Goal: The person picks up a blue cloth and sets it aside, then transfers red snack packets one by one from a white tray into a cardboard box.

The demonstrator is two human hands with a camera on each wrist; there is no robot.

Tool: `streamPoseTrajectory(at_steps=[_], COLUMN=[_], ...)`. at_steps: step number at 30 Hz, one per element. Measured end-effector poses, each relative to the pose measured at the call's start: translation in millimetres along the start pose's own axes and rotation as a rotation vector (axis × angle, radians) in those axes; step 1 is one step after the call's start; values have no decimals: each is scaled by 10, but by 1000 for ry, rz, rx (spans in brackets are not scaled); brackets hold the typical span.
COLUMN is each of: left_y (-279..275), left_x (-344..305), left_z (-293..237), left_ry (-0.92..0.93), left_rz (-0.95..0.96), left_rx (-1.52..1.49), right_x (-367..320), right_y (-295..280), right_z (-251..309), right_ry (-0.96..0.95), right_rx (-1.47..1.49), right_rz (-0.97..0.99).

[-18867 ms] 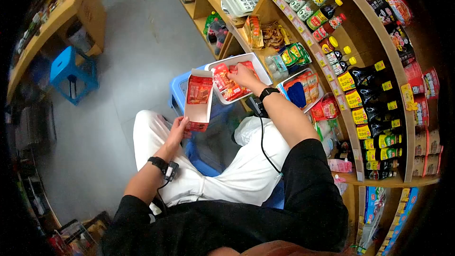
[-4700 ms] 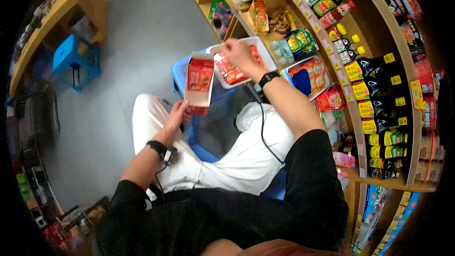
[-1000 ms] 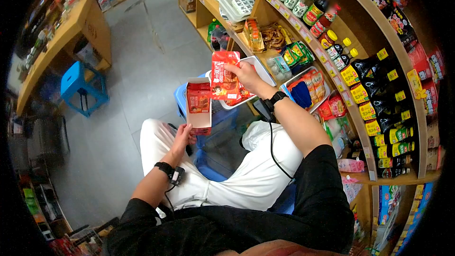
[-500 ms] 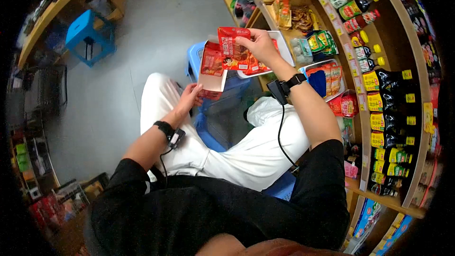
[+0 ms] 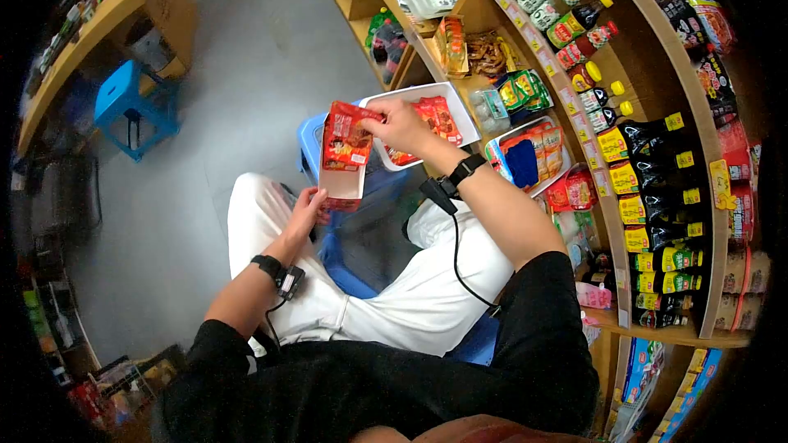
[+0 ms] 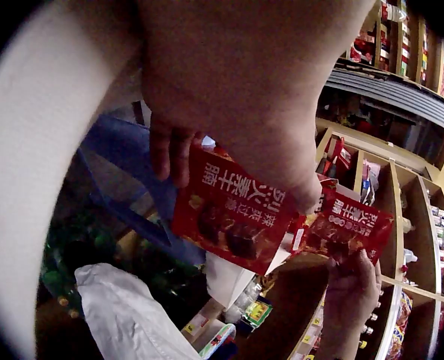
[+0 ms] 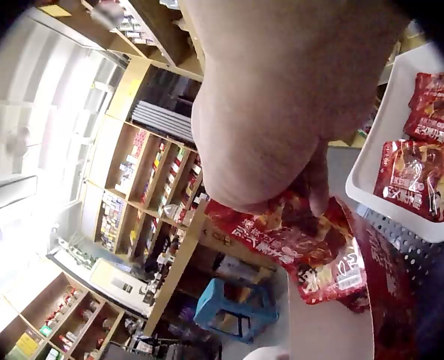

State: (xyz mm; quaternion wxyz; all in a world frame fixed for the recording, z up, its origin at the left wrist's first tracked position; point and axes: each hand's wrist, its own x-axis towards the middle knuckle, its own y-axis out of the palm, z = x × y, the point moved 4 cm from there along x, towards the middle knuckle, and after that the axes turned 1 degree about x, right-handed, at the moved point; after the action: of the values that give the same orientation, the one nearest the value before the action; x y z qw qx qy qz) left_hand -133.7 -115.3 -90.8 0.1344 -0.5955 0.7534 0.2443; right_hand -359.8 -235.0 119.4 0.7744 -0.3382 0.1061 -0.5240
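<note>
My left hand (image 5: 305, 212) grips the near end of a red cardboard box (image 5: 343, 186) with a pale inside. The box lies tilted, its open side facing up. My right hand (image 5: 400, 125) pinches a red snack packet (image 5: 348, 144) by its edge. In the head view the packet overlaps the box's far part, and the right wrist view shows the packet (image 7: 319, 244) against the box's inner side. Right beside the box, a white tray (image 5: 465, 125) holds several similar red packets (image 7: 417, 180). Printed characters show on the box (image 6: 233, 214) in the left wrist view.
A blue stool (image 5: 309, 148) supports the tray. Shelves on the right hold soy-sauce-like bottles (image 5: 644, 209), another packet tray (image 5: 566, 156) and green packets (image 5: 525, 90). Another blue stool (image 5: 131, 111) stands on the grey floor at left. A white bag (image 5: 427, 223) lies by my knee.
Some seconds ago my right hand was over the tray. It has since lifted a packet and brought it left, from above the tray onto the box. My left hand keeps hold of the box.
</note>
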Motion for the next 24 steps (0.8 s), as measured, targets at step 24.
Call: streamPoseTrajectory(at_steps=[24], left_y=[51], left_x=[-68], left_z=[-86], left_ry=[7], left_rz=[10], left_rx=[21], right_x=[-55], right_y=[305], right_z=[-156], right_ry=[-113], right_rx=[-121], right_rz=[159])
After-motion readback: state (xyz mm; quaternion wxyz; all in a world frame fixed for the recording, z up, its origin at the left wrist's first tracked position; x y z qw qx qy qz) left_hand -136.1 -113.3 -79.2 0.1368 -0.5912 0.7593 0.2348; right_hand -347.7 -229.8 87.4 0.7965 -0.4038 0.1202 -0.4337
